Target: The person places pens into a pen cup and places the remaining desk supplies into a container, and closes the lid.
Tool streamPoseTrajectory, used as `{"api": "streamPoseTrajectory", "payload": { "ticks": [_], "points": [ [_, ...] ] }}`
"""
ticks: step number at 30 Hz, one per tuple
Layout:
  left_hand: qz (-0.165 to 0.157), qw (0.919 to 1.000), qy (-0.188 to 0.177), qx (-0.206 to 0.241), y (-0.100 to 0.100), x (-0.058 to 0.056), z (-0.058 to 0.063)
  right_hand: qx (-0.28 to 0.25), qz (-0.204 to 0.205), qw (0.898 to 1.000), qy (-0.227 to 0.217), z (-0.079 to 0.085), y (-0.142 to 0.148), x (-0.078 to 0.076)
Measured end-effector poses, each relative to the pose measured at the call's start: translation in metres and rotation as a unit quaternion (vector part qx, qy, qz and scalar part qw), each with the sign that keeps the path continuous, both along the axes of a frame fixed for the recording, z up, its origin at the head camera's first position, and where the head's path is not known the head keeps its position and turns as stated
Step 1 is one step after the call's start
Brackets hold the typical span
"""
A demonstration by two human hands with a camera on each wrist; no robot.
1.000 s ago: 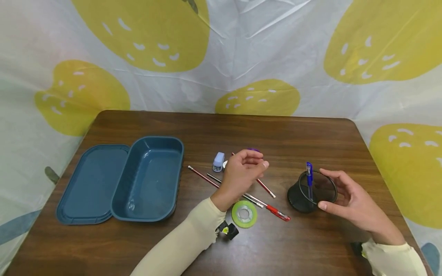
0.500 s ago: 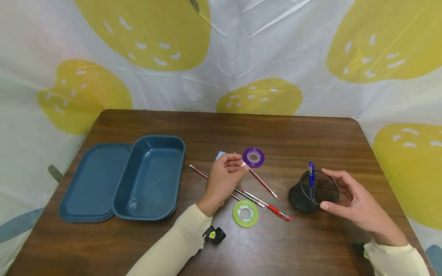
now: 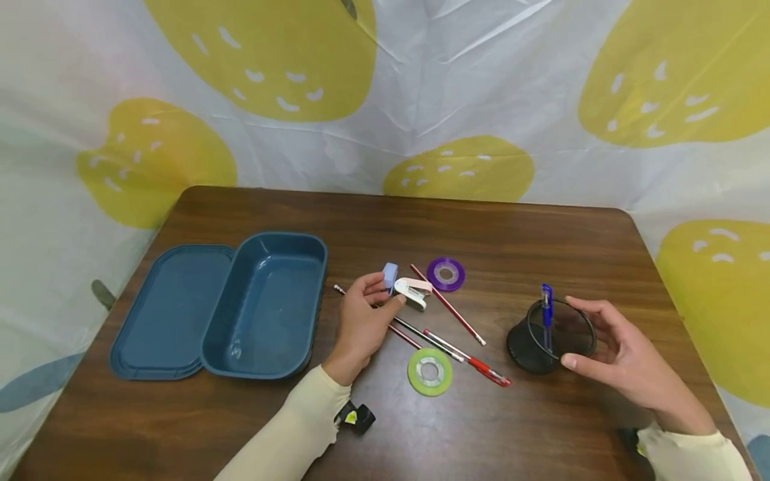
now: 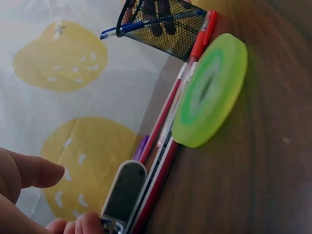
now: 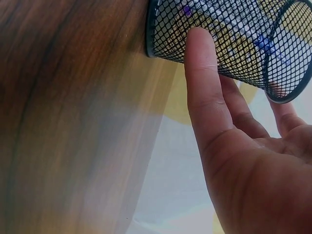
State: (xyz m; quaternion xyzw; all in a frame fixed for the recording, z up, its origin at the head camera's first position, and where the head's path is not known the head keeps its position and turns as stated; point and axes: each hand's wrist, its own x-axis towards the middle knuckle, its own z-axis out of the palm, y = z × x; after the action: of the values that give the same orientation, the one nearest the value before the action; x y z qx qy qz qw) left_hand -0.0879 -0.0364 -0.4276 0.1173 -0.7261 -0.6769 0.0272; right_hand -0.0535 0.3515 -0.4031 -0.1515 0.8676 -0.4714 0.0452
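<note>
My left hand (image 3: 363, 321) reaches over the middle of the table, with thumb and fingers apart beside two mini staplers. The light blue stapler (image 3: 390, 273) is right at its fingertips, and the white and pink stapler (image 3: 412, 291) lies just past its thumb. My right hand (image 3: 625, 357) holds a black mesh pen holder (image 3: 522, 347), thumb on the near side and fingers on the far side of its rim. That holder leans slightly to the right. A blue pen (image 3: 547, 314) stands inside it, cap up.
Red pencils (image 3: 454, 312) and a red pen (image 3: 490, 372) lie mid-table. A green tape roll (image 3: 430, 373) is in front of them, a purple tape roll (image 3: 446, 274) behind. An open blue box (image 3: 263, 371) stands at left, by its lid (image 3: 171, 314).
My left hand has moved left and back from above the pencils, uncovering the purple tape roll and the white and pink stapler. The right hand keeps holding the pen holder in place.
</note>
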Motion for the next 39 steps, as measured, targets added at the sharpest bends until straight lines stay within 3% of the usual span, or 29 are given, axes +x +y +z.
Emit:
{"api": "streamPoseTrajectory", "payload": {
  "ticks": [5,17,26,39],
  "points": [
    [0.032,0.9991,-0.024,-0.012,-0.006,0.005,-0.006,0.006,-0.001,1.0,-0.005,0.0,0.002,0.001],
    [0.074,0.9873,-0.073,-0.12,-0.007,0.009,-0.013,-0.014,0.004,1.0,-0.008,-0.004,0.003,0.002],
    [0.066,0.9811,-0.078,-0.164,-0.011,0.01,-0.02,-0.027,0.011,1.0,-0.006,-0.007,0.001,0.001],
    [0.002,0.9689,-0.074,-0.236,-0.022,-0.002,-0.019,-0.02,0.008,1.0,-0.005,-0.007,-0.001,-0.002]
  ]
}}
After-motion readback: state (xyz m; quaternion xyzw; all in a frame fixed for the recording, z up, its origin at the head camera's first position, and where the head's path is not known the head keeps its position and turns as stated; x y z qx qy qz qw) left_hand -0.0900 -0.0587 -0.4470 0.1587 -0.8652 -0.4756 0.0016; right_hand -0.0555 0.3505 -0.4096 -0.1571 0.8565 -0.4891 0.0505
